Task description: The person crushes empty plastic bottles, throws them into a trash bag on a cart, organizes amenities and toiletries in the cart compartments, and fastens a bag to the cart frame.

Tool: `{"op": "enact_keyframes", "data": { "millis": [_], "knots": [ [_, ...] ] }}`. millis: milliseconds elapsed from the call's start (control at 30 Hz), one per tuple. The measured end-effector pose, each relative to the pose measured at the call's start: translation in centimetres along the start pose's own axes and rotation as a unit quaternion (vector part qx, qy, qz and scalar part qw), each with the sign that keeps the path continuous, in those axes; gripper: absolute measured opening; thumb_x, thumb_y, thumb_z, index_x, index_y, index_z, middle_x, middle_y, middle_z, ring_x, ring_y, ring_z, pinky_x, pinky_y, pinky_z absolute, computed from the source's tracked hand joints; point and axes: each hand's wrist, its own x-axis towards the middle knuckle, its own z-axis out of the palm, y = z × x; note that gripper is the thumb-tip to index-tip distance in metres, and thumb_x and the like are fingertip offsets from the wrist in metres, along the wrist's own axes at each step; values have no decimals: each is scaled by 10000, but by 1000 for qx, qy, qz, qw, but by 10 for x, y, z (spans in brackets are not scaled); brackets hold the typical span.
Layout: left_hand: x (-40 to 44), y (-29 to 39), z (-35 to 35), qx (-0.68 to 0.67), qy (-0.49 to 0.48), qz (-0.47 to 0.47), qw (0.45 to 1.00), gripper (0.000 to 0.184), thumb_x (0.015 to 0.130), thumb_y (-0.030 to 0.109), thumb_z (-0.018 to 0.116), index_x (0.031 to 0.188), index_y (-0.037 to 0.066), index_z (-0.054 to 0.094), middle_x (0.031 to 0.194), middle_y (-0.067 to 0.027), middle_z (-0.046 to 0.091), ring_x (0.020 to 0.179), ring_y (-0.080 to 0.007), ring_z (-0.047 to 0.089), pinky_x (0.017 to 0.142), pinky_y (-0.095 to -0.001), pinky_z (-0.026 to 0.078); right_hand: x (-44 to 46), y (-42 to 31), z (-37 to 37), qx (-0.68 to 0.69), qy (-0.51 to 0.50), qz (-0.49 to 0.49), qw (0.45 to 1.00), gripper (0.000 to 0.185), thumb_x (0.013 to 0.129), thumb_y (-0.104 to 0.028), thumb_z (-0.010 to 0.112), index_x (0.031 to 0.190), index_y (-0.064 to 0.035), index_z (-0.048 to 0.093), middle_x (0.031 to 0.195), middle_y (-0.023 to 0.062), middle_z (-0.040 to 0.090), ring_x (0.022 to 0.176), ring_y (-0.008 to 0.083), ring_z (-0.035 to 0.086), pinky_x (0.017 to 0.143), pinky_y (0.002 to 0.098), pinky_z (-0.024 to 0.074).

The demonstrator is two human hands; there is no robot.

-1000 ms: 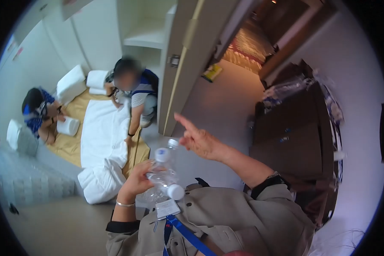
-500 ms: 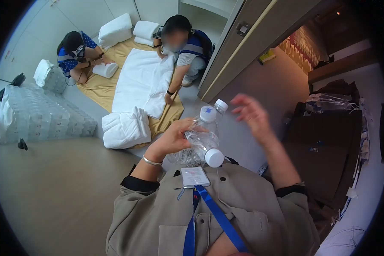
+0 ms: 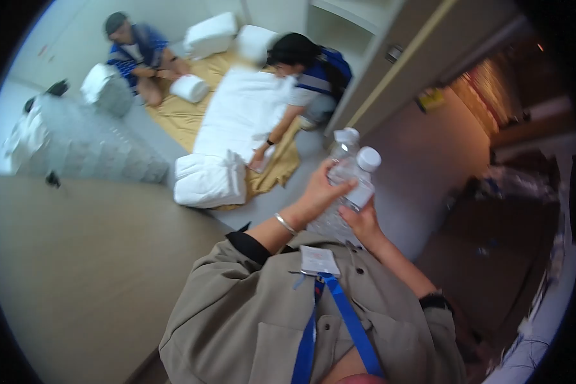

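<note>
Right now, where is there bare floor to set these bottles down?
Widest is the grey floor beyond your right hand, between the door and the dark brown furniture. A narrow strip shows between the clear-wrapped stack and the gold cloth. Over and around the cloth, white bundles and two people crowd the space.

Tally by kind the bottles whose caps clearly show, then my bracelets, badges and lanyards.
Clear plastic bottles with round white caps: 2
Silver metal bracelet: 1
White rectangular badge: 1
Blue fabric lanyard: 1
Total: 5

Not counted: a blurred white piece by the fingers, possibly another cap.
</note>
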Motion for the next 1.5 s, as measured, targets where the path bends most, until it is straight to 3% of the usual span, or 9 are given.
{"op": "enact_keyframes", "data": {
  "millis": [233, 433, 567, 833, 1033, 1233, 1333, 1433, 1500],
  "knots": [
    [-19, -31, -13, -38, 25, -37, 998, 656, 850, 290, 723, 1344, 25, 382, 1204, -93, 533, 1122, -162, 506, 979, -319, 415, 0, 7, 11, 54, -61, 21, 996, 911, 822, -389, 695, 1458, -32, 150, 1402, 157, 362, 1299, 277, 379, 1088, 384, 298],
    [-25, -13, -28, 3, 61, -26, 998, 669, 876, 346, 689, 1346, 39, 325, 1260, -119, 483, 1176, -184, 468, 1001, -336, 393, 21, -21, 11, 64, -118, 139, 981, 1016, 762, -419, 780, 1478, -65, 152, 1404, 146, 386, 1311, 273, 379, 1085, 396, 314],
    [-25, -19, -36, -38, 98, 12, 994, 680, 849, 367, 717, 1278, 45, 299, 1227, -165, 482, 1166, -227, 472, 994, -353, 391, 33, -22, 18, 43, -133, 109, 984, 1017, 749, -424, 793, 1476, -75, 173, 1406, 140, 389, 1310, 275, 384, 1082, 399, 320],
    [-20, -23, -46, -34, 146, 25, 988, 666, 846, 345, 728, 1249, 58, 282, 1186, -166, 472, 1106, -219, 494, 939, -357, 425, 40, -21, 29, 5, -77, 118, 990, 868, 738, -382, 794, 1325, 52, 324, 1288, 205, 476, 1216, 276, 467, 1041, 386, 365],
    [9, -32, -26, 0, 74, -13, 997, 673, 853, 203, 708, 1317, 73, 239, 1214, -140, 442, 1122, -211, 469, 949, -349, 423, 40, 3, -15, -146, -65, 139, 977, 714, 743, -342, 779, 1231, 38, 422, 1146, 185, 552, 1100, 234, 535, 950, 357, 427],
    [78, -23, 71, -72, -145, -85, 983, 707, 811, 100, 730, 1371, 15, 306, 1259, -120, 499, 1177, -226, 505, 1014, -367, 403, 1, -15, -103, -113, 120, 169, 972, 684, 731, -356, 781, 1156, 60, 443, 1054, 204, 595, 1053, 271, 574, 913, 370, 445],
    [100, -28, 124, -47, -206, -128, 969, 663, 791, 88, 759, 1329, 13, 379, 1249, -94, 516, 1147, -213, 526, 1006, -362, 415, -20, -2, -154, -73, 133, 208, 966, 767, 734, -379, 781, 1230, 73, 409, 1137, 219, 566, 1122, 299, 547, 958, 377, 427],
    [121, -23, 184, -31, -229, -85, 969, 641, 790, 73, 751, 1313, 33, 381, 1247, -95, 515, 1146, -216, 528, 998, -355, 424, -25, 13, -209, -78, 180, 103, 975, 1283, 658, -549, 799, 1485, 35, 10, 1384, 304, 405, 1283, 389, 443, 1060, 385, 372],
    [138, -15, 231, -20, -264, -73, 961, 689, 785, 27, 727, 1346, 66, 328, 1265, -92, 495, 1200, -222, 490, 1026, -358, 403, -31, -1, -257, -91, 195, 84, 973, 1301, 654, -550, 806, 1496, -1, -21, 1400, 300, 388, 1293, 389, 433, 1068, 387, 364]
  ]
}}
